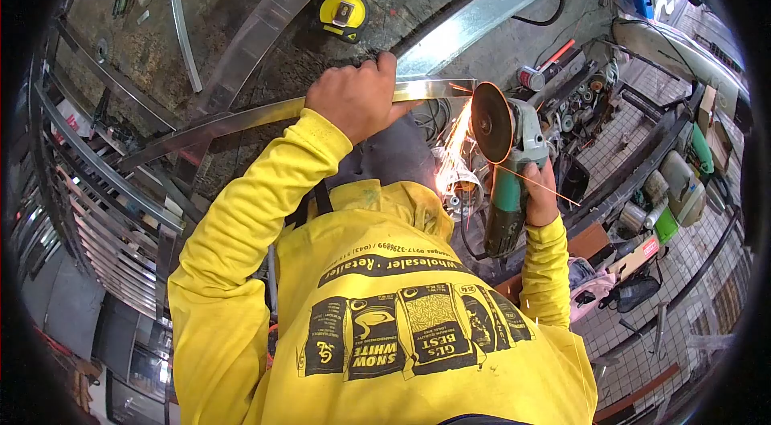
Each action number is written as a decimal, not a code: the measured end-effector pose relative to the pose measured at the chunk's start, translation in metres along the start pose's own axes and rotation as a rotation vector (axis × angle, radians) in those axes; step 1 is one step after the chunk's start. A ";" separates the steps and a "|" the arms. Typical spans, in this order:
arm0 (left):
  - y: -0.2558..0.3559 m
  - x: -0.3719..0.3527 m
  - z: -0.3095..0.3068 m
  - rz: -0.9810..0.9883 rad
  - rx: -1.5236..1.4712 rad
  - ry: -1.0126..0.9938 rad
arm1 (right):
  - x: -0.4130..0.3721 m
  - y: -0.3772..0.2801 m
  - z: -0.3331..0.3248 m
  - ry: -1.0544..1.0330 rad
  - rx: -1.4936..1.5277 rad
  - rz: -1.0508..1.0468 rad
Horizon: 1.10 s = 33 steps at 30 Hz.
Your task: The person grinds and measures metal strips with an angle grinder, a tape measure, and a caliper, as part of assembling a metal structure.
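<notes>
My left hand (353,97) is wrapped round a long flat metal bar (265,116) close to its right end. In my right hand (540,191) is a green and grey angle grinder (507,184), held upright with its disc (491,123) at the end of the bar. Orange sparks (456,154) spray down from where disc and bar meet. Part of my right hand is hidden behind the grinder body. A yellow and black tape measure (343,16) lies on the dark work surface beyond my left hand.
A wide shiny metal strip (474,20) runs behind the bar. Curved metal pieces (183,32) lie at the upper left. Metal slats (112,240) stand at the left. Loose parts and a red-topped can (530,78) are at the right, near cables and boxes (634,258).
</notes>
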<state>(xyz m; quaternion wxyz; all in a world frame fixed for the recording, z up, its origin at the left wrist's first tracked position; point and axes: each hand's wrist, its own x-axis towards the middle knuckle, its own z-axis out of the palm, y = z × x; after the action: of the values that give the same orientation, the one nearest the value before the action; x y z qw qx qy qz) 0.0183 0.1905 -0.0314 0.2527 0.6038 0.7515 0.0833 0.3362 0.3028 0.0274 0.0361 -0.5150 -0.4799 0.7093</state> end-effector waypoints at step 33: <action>0.001 0.000 0.000 -0.010 -0.004 -0.011 | 0.000 -0.014 0.008 0.006 0.004 0.012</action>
<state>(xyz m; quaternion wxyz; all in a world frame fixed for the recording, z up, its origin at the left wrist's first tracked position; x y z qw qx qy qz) 0.0191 0.1906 -0.0311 0.2584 0.5999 0.7529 0.0800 0.3238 0.3050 0.0370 0.0341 -0.5201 -0.4753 0.7089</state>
